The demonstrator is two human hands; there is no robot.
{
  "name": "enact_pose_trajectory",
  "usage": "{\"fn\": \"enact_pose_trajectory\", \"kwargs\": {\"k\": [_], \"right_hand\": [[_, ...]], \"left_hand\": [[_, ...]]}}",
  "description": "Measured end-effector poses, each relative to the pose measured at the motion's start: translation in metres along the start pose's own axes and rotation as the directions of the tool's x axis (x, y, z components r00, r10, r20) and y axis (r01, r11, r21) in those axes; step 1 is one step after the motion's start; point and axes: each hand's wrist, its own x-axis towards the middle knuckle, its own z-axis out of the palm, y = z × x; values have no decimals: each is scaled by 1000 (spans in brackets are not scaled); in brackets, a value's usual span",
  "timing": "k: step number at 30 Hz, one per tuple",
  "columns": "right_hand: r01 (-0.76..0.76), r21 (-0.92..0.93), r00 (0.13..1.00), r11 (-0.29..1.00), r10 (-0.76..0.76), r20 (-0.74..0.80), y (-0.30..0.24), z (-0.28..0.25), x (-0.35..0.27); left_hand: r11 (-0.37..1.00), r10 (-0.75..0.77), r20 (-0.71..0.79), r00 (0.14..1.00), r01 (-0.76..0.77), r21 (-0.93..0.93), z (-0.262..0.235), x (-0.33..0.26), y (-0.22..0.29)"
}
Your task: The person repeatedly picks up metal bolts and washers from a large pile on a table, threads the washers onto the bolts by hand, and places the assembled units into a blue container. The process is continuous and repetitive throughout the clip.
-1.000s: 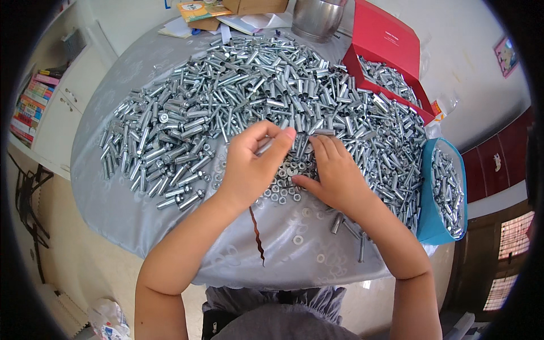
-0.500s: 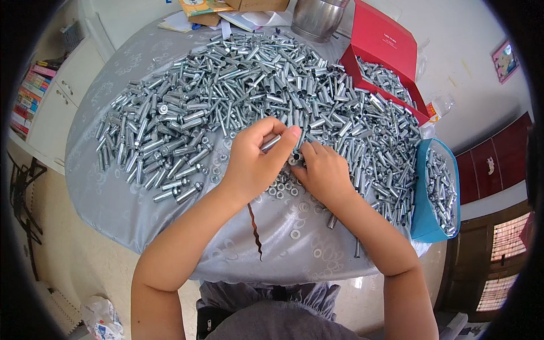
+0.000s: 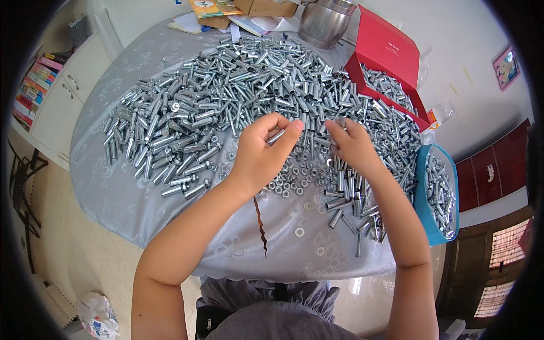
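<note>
- Left hand [image 3: 262,154]: fingers curled round a silver bolt [image 3: 276,136]; only a short length of it shows between thumb and fingertips, the rest hidden in the palm.
- Right hand [image 3: 352,146]: fingertips pinched together over a small metal piece [image 3: 340,121], too small to identify; grip closed.
- Both hands raised just above the table [image 3: 113,187], near its middle, well apart from each other.
- Bolt: plain grey metal, smooth sleeve, matches the pile of bolts [image 3: 226,96] covering the far half of the grey cloth.
- Loose nuts and washers [image 3: 294,180] lie under and between the hands.
- Red box [image 3: 391,51] and blue tray [image 3: 422,187] at right hold more bolts; tray partly cut by the view's rim.
</note>
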Motion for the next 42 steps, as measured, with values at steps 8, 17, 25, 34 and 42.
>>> {"fn": "enact_pose_trajectory", "kwargs": {"k": [8, 17, 25, 34, 42], "right_hand": [[-335, 746, 939, 575, 273, 210, 4, -33, 8], [-480, 868, 842, 125, 342, 417, 26, -40, 0], [-509, 858, 821, -67, 261, 507, 24, -34, -19], [-388, 393, 903, 834, 259, 342, -11, 17, -81], [-84, 113, 956, 990, 48, 290, -5, 30, -83]], "left_hand": [[1000, -10, -9, 1000, 10, 15, 0, 0, -1], [999, 16, -16, 1000, -15, 39, 1, 0, 1], [999, -2, -20, 1000, 3, 54, 3, 1, -4], [996, 49, 25, 998, -51, 72, 5, -2, -2], [993, 57, 39, 998, -60, 104, 4, -1, -4]]}}
